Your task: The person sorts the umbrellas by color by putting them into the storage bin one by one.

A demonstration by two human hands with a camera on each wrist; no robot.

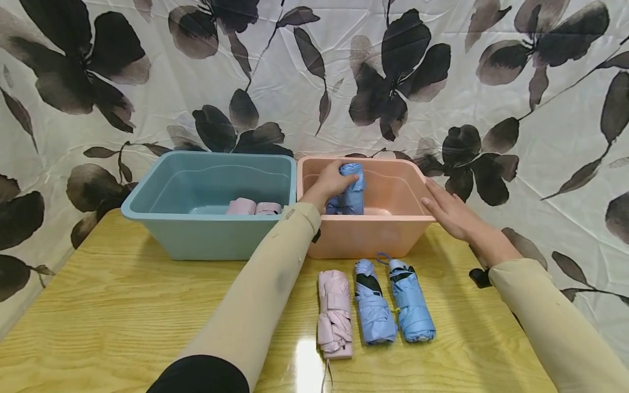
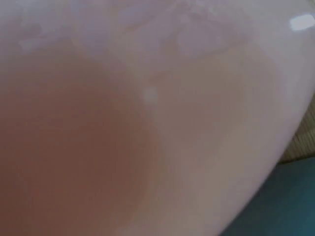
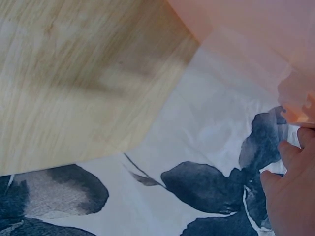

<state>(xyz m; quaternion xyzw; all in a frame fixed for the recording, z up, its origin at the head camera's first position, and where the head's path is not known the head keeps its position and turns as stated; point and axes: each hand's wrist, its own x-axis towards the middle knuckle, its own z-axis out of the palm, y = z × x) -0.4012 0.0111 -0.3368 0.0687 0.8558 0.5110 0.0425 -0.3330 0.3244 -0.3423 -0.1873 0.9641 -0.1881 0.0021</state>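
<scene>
My left hand (image 1: 328, 184) reaches into the peach bin (image 1: 373, 237) and grips a blue folded umbrella (image 1: 354, 188), which stands nearly upright near the bin's left side. Part of another blue folded umbrella (image 1: 333, 206) shows low beside it, behind the front rim. Fingers straight, my right hand (image 1: 454, 213) touches the bin's right rim from outside; in the right wrist view the right hand (image 3: 295, 187) appears at the right edge by the peach wall. The left wrist view is mostly filled by a blurred pinkish surface.
Left of the peach bin stands a teal bin (image 1: 211, 240) with two pink rolled items (image 1: 242, 206) inside. On the wooden table (image 1: 123, 305) in front lie a pink folded umbrella (image 1: 335, 311) and two blue folded umbrellas (image 1: 411, 303). Floral cloth (image 1: 324, 65) hangs behind.
</scene>
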